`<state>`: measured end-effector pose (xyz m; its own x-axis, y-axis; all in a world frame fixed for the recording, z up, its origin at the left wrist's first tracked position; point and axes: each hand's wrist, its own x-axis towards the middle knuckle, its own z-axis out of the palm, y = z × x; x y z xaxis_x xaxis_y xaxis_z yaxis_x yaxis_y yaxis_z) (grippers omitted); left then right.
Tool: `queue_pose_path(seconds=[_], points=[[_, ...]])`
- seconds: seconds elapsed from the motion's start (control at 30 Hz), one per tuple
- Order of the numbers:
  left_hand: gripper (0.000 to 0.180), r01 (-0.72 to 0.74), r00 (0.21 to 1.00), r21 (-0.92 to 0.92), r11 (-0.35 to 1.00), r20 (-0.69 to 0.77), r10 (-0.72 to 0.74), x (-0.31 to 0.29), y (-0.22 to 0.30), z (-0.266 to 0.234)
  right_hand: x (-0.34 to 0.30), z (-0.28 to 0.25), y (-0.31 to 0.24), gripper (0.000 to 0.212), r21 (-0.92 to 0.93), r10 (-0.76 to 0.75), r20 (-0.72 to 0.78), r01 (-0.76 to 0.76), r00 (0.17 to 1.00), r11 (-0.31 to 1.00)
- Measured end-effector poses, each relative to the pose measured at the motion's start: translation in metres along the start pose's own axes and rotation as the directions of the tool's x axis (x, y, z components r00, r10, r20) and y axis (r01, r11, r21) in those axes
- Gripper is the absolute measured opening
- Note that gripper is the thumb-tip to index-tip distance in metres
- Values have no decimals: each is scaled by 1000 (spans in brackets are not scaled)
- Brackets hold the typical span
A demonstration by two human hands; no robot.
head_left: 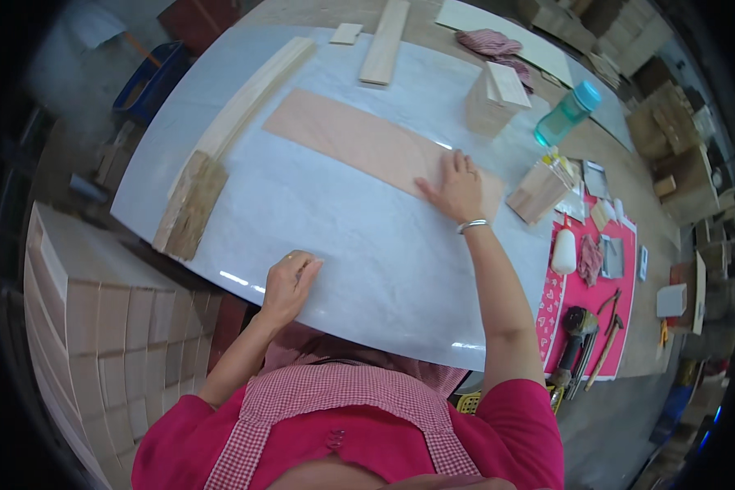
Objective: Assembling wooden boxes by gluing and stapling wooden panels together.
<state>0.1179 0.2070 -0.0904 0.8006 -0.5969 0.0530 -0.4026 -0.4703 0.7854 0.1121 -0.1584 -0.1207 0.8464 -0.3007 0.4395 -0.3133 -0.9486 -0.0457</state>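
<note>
Under R hand (457,193), thin wood board (358,144), L hand (287,286) apart

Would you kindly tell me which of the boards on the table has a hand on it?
It is the wide, pinkish board in the middle: the right hand rests on its right end, while the paler boards have no hand on them.

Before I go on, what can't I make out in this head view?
Head view:
Left hand: curled fingers hide the palm; whether it holds anything is unclear.
Thin board: the patch under the right hand is covered by it.
Wooden stack: its foot is cut off by the lower edge.
Blue bin: contents too dim and blurred.
</note>
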Motion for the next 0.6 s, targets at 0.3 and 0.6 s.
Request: queue_pose_path(seconds=[0.3,0.6], points=[[31,-86,996,-72,994,-14,85,21,10,-4,-30,-31,61,78,120,506,-567,-543,649,831],[44,-237,954,57,970,-172,243,93,9,-40,-32,-38,85,96,-79,728,-443,-832,523,549]])
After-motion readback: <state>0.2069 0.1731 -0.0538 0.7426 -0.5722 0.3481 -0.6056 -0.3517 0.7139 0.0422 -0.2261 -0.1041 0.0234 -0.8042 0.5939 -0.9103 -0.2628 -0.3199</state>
